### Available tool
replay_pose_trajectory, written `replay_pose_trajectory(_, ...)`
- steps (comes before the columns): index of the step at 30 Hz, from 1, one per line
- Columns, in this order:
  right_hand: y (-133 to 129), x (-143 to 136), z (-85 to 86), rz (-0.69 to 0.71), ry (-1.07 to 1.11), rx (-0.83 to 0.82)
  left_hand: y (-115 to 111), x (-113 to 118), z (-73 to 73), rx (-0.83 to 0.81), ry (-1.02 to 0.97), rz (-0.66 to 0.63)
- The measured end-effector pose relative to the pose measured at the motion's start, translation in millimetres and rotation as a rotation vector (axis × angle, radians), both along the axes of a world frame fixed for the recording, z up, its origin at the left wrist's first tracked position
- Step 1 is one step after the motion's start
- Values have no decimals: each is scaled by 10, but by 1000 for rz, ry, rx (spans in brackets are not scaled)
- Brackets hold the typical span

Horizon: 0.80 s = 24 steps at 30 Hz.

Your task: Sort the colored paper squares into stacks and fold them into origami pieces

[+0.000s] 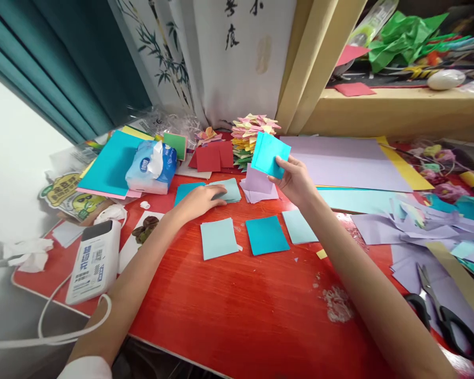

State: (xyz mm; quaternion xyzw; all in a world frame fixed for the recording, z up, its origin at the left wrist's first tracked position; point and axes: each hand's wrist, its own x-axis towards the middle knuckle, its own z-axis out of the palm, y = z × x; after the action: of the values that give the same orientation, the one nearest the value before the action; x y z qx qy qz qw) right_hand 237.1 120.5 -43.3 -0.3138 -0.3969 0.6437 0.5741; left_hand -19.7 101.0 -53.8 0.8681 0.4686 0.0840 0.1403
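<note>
Right hand (293,176): closed in a pinch, thumb across the turquoise squares (268,151), lifted above the worktop (205,310), probably to keep the sheets together and off the paper below
Left hand (200,201): low, fingers bent over the rear pale blue squares (232,189), perhaps steadying them; I cannot tell whether a sheet is pinched
Front squares: left pale blue squares (218,239), middle teal squares (267,235) and right pale blue squares (298,228) lie flat and apart, seemingly so each colour is easy to reach
Rear squares: rear teal squares (185,192) lie beside the left hand; lilac squares (258,181) sit nearer the right one, below the turquoise
Scissors (438,310): laid among purple offcuts (406,263) at the right, likely to leave the middle free for the squares
Tissue pack (152,166): on large coloured sheets (110,163), perhaps just parked there
Count: two hands, three front groups, three rear groups, one held group of at least two sheets, one scissors, one tissue pack; sheets per group, cannot tell
</note>
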Motion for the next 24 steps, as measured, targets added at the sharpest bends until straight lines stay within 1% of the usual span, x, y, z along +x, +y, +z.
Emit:
replay_pose_trajectory(6, 77, 168, -222, -36, 81, -1, -28, -1, 49, -44, -22, 12)
replay_pose_trajectory(9, 108, 222, -333, -44, 116, -35, -53, 12, 57, -38, -21, 27)
replay_pose_trajectory(12, 127, 264, -407, -72, 147, -55, -63, 18, 46, -9, -17, 30)
replay_pose_trajectory(15, 132, 279, -427, -73, 162, -53, -57, 17, 4, 57, -16, 4)
replay_pose_trajectory(19, 126, 266, -413, -53, 155, -54, -69, 30, -65, 213, 10, -12)
replay_pose_trajectory(24, 136, 261, -418, -55, 178, -67, -141, 62, -77, 378, 129, -15)
